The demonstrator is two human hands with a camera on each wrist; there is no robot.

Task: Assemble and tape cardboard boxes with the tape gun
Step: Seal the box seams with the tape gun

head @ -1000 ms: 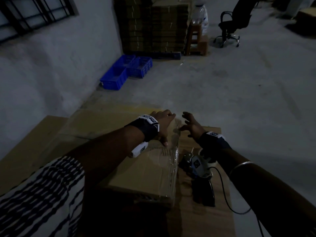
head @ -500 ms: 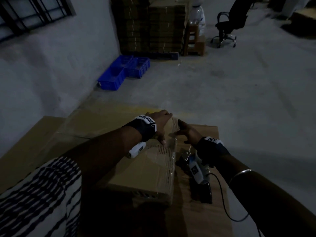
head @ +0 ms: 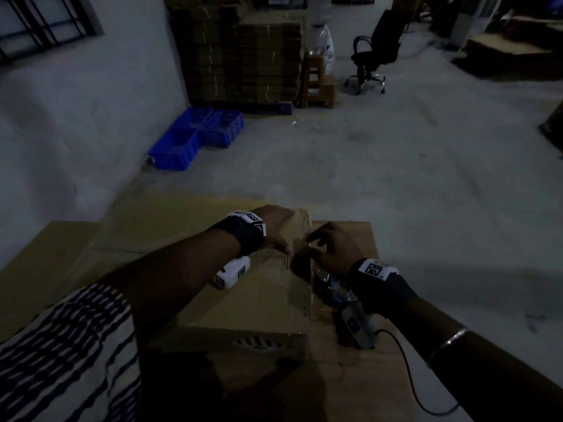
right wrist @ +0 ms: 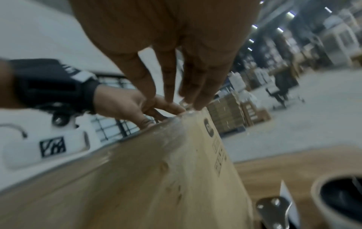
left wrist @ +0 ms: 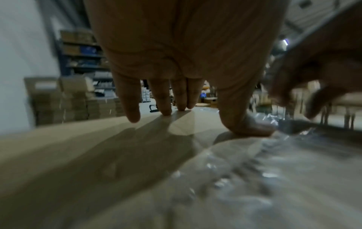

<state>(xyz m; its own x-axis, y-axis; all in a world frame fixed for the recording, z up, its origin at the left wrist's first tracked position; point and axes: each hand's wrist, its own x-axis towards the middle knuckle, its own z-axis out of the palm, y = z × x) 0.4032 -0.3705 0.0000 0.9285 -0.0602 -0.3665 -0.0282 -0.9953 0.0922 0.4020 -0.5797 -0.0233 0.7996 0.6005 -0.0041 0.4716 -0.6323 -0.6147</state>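
A brown cardboard box (head: 253, 293) lies on a flat cardboard sheet (head: 359, 379), with clear tape (head: 302, 287) along its right edge. My left hand (head: 278, 229) lies flat on the far end of the box top. In the left wrist view its fingers (left wrist: 164, 99) are straight and the thumb presses beside the tape (left wrist: 264, 162). My right hand (head: 323, 246) touches the taped far right edge with extended fingers (right wrist: 197, 93), holding nothing. The tape gun (head: 344, 303) lies on the sheet just right of the box, under my right wrist.
Blue plastic crates (head: 195, 138) sit by the left wall. Bundled flat cartons (head: 243, 50), a wooden stool (head: 316, 83) and an office chair (head: 374, 53) stand farther back. More flat cardboard (head: 61, 254) lies to the left. A cable (head: 417, 397) trails from my right wrist.
My right hand came down from hovering with spread fingers onto the box's taped far right edge. The left hand stayed flat on the box top.
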